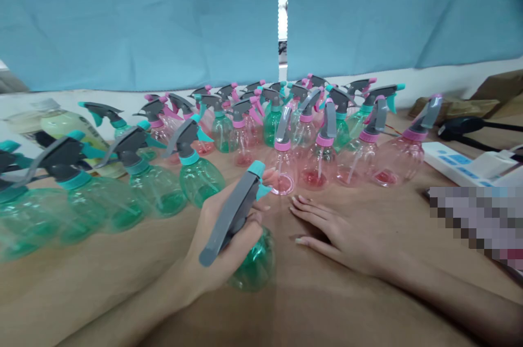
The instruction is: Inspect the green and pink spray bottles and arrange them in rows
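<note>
My left hand [223,238] is wrapped round the neck of a green spray bottle [253,262] with a grey trigger and teal nozzle, which stands on the brown table [122,276] near the front. My right hand [339,227] lies flat on the table just to the right of it, fingers stretched out and holding nothing. Its fingertips point toward a pink spray bottle [281,167] a little further back.
Several green spray bottles [155,183] stand at the left, several pink ones [368,156] at the middle and right, with more behind. A white power strip [461,164] lies at the right. Blue curtains [163,14] hang at the back.
</note>
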Demonstrator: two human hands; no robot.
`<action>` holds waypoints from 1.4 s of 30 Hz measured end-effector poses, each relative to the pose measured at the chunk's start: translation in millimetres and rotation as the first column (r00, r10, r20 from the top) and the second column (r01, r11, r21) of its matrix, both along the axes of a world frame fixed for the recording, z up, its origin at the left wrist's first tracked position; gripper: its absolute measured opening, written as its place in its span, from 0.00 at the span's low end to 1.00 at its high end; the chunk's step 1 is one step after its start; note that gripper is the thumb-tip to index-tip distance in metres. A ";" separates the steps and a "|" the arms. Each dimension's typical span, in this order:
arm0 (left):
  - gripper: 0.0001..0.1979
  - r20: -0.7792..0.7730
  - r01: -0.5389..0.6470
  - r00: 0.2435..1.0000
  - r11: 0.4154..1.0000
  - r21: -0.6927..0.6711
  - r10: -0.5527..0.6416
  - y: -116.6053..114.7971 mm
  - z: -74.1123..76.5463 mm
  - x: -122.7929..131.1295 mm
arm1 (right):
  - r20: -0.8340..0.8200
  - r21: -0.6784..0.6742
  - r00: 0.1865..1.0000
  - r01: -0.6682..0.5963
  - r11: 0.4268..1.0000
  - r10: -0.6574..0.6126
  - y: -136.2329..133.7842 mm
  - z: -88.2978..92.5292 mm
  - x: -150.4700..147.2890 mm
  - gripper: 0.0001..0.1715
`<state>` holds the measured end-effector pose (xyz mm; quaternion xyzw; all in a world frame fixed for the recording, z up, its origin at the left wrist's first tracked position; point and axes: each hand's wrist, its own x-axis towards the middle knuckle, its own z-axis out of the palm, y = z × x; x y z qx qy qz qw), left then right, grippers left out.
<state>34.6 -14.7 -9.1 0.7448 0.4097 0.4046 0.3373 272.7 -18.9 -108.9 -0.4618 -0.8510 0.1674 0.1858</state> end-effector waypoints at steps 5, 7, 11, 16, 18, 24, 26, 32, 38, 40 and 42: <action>0.11 0.002 -0.013 1.000 1.000 0.007 0.013 0.4 -4.3 -1.0 | -0.040 0.011 0.999 -0.006 1.000 0.007 -0.2 -2.2 1.5 0.36; 0.15 -0.003 -0.011 1.000 1.000 0.011 0.011 0.3 -3.6 -0.5 | -0.056 0.015 0.998 -0.005 1.000 0.006 -0.5 -2.6 1.6 0.36; 0.24 0.013 0.016 1.000 1.000 -0.005 -0.016 0.1 1.2 2.3 | -0.038 0.009 0.999 -0.005 1.000 0.005 -0.7 -1.3 0.8 0.37; 0.22 0.009 0.044 0.999 0.999 -0.004 -0.044 1.4 3.1 4.3 | -0.056 0.020 0.998 -0.002 1.000 0.003 -0.9 -0.1 0.2 0.36; 0.21 0.004 0.035 0.999 0.999 0.003 -0.035 2.0 1.1 3.5 | -0.054 0.020 0.999 -0.005 1.000 0.006 -0.9 0.0 0.5 0.36; 0.22 0.022 0.030 0.999 1.000 -0.003 -0.030 1.4 -1.7 1.2 | -0.019 0.013 1.000 -0.013 1.000 0.013 -0.7 0.8 0.5 0.37; 0.22 0.026 0.032 0.999 0.999 -0.011 -0.031 0.9 0.3 2.2 | -0.025 0.009 1.000 -0.008 1.000 0.009 -0.7 0.4 0.5 0.37; 0.23 0.035 0.017 0.999 1.000 -0.003 -0.016 0.6 5.7 5.7 | -0.058 0.025 0.998 -0.003 1.000 0.004 -0.7 -3.2 1.7 0.36; 0.21 0.024 0.019 1.000 1.000 0.021 -0.019 0.9 2.7 3.6 | -0.017 0.022 1.000 -0.008 1.000 0.008 -0.1 -3.0 1.4 0.36; 0.21 0.017 0.014 1.000 0.999 0.032 -0.015 0.9 1.9 2.9 | -0.012 0.017 1.000 -0.007 1.000 0.007 -0.1 -2.4 1.3 0.37; 0.21 0.007 0.018 1.000 0.999 0.041 -0.018 0.6 1.6 2.3 | -0.015 0.014 1.000 -0.003 1.000 0.003 -0.4 -1.4 1.3 0.37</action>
